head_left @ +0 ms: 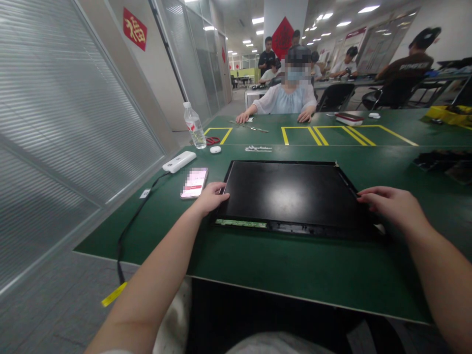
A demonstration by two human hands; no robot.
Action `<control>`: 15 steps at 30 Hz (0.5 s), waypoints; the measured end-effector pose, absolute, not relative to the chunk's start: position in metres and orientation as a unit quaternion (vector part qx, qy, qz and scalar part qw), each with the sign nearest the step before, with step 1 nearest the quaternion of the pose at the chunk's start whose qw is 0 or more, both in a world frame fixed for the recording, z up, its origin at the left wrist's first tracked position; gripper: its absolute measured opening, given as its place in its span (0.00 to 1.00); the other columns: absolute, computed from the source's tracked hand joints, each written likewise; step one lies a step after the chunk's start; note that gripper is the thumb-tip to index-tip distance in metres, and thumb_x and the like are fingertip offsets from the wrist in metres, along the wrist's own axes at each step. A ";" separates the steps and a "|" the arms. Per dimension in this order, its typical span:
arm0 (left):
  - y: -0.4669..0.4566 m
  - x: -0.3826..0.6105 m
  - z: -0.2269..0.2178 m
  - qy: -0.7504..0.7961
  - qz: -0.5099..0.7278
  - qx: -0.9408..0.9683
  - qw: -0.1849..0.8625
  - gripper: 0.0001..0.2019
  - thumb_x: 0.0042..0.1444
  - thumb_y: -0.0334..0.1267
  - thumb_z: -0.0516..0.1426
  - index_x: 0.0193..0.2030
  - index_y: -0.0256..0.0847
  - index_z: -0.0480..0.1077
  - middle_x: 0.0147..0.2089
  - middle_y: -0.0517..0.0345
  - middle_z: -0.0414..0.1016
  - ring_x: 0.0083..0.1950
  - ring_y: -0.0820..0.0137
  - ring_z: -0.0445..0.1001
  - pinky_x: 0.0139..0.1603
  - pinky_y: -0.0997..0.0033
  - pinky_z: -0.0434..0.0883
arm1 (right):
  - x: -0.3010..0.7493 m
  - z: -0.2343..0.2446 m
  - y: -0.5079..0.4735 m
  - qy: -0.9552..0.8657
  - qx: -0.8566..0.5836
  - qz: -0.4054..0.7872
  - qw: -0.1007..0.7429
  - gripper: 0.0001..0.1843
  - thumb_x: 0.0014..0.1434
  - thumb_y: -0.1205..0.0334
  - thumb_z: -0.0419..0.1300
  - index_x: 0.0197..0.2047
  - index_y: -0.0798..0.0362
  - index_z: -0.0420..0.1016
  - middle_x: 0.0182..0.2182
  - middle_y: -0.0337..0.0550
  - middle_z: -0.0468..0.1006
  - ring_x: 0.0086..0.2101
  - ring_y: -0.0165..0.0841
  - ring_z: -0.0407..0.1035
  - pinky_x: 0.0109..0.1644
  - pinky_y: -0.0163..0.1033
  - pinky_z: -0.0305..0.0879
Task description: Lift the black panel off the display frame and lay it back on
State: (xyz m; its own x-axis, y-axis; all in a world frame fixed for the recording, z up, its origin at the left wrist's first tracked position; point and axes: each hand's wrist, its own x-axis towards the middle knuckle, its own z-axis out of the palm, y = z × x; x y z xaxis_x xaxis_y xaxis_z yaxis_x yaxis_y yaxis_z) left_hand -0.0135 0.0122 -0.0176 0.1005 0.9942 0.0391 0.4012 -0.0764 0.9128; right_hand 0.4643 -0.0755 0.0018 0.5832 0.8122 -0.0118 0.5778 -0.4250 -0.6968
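A black flat screen panel [283, 191] lies face up on the green table in front of me. A narrow green circuit board [241, 223] runs along its near edge on the left. My left hand [214, 197] grips the panel's left edge, the thumb on top and the fingers at the side. On the opposite side my right hand [393, 204] pinches the right edge between thumb and fingers. A small light tab sticks up at the far right corner, and a pale piece shows near the close right corner.
Left of the panel are a phone [194, 183], a white power bank [179, 162] with a black cable, a water bottle [194, 126], a white earbud case [215, 149] and red-handled scissors [213, 140]. Thin metal strips [258, 148] lie beyond. A person [289, 98] sits opposite.
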 end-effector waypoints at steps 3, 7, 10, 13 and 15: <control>0.015 -0.016 -0.022 0.577 0.360 0.636 0.365 0.22 0.42 0.41 0.68 0.47 0.38 0.81 0.66 0.45 0.71 0.65 0.51 0.72 0.71 0.53 0.62 | 0.465 0.001 -0.075 -0.425 -0.817 0.176 0.347 0.15 0.41 0.52 0.63 0.32 0.49 0.84 0.29 0.44 0.82 0.27 0.37 0.72 0.29 0.41 0.67; 0.018 -0.018 -0.025 0.594 0.332 0.652 0.334 0.25 0.44 0.42 0.67 0.51 0.39 0.80 0.68 0.44 0.69 0.67 0.50 0.69 0.71 0.52 0.61 | 0.468 -0.002 -0.074 -0.426 -0.811 0.184 0.357 0.16 0.40 0.51 0.62 0.31 0.48 0.84 0.31 0.45 0.84 0.27 0.37 0.72 0.28 0.41 0.67; 0.018 -0.018 -0.026 0.593 0.319 0.665 0.323 0.24 0.45 0.42 0.66 0.51 0.39 0.80 0.68 0.44 0.69 0.68 0.50 0.68 0.71 0.52 0.62 | 0.467 -0.002 -0.075 -0.421 -0.812 0.183 0.359 0.16 0.40 0.51 0.62 0.31 0.49 0.84 0.31 0.46 0.84 0.27 0.36 0.72 0.28 0.40 0.67; 0.019 -0.018 -0.026 0.593 0.311 0.672 0.315 0.24 0.46 0.42 0.66 0.51 0.39 0.80 0.68 0.43 0.69 0.67 0.49 0.68 0.71 0.50 0.63 | 0.464 0.001 -0.076 -0.413 -0.818 0.185 0.356 0.17 0.40 0.52 0.61 0.32 0.50 0.83 0.31 0.46 0.84 0.27 0.36 0.71 0.29 0.40 0.67; 0.019 -0.018 -0.025 0.594 0.304 0.676 0.311 0.24 0.46 0.43 0.65 0.52 0.37 0.80 0.68 0.41 0.68 0.67 0.48 0.68 0.70 0.50 0.63 | 0.464 0.002 -0.076 -0.413 -0.817 0.187 0.355 0.17 0.41 0.52 0.61 0.32 0.50 0.83 0.32 0.46 0.84 0.27 0.36 0.71 0.29 0.41 0.67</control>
